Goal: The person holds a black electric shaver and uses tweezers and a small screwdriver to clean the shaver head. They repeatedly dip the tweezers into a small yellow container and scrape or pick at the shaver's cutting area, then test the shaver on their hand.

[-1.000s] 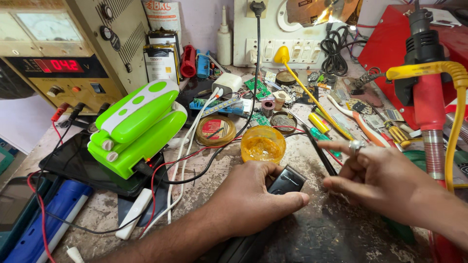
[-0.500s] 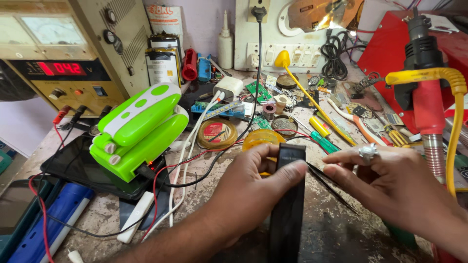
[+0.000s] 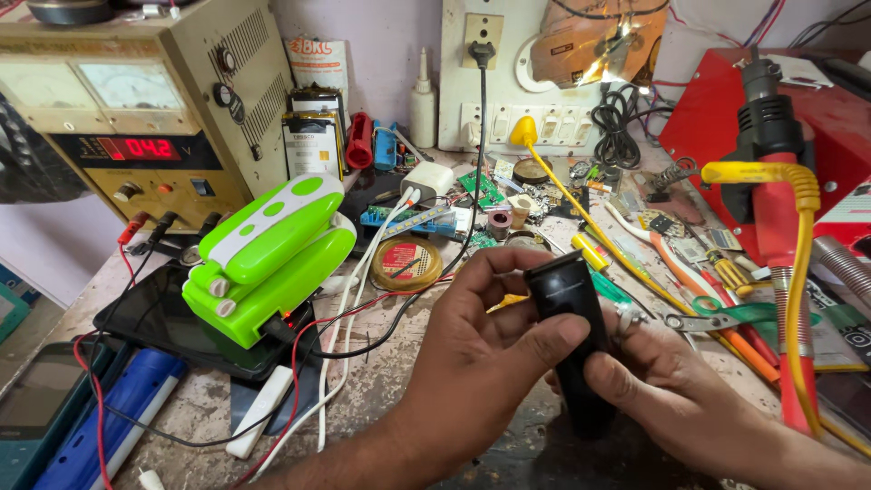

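Left hand [image 3: 472, 363] and right hand [image 3: 667, 390] both grasp the black device [image 3: 572, 336], tilted upright between them, apparently for inspection; green lamp [image 3: 268, 259] left of them

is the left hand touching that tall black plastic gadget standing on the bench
Touching. The head view shows the left hand wrapped around the tall black plastic gadget, thumb pressed against its front and fingers curled behind its top.

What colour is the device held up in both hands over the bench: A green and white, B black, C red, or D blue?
B: the left hand and right hand both grip a black device; the green and white gadget sits apart on the bench.
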### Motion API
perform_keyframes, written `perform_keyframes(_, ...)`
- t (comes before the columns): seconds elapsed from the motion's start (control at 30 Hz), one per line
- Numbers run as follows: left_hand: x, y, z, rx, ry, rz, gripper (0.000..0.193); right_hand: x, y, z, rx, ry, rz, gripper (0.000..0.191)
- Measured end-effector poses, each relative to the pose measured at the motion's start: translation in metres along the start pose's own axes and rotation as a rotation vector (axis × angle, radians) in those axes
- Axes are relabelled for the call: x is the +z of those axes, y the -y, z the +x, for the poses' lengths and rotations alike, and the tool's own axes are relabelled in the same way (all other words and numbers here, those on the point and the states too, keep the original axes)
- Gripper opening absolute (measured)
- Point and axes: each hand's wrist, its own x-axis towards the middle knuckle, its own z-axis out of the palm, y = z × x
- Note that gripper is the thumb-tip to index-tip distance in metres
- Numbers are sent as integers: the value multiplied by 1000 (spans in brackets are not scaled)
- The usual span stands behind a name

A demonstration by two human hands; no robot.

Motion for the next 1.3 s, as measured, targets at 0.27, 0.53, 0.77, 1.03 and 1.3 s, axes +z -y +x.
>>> perform_keyframes(0.27,-11,6,2,10,54,146,51,-2,13,-6,-13,94,299,47)
perform_keyframes(0.53,-21,0,7,-24,207,168,68,-6,21,-9,22,185,360,48)
perform_keyframes(0.77,-29,3,10,-69,290,241,75,-3,17,-5,27,227,480,46)
perform_keyframes(1.03,-31,10,7,-66,377,251,40,2,12,-3,57,87,312,36)
perform_keyframes(1.3,-27,18,3,-155,366,239,36,4,15,-8,46,83,296,37)
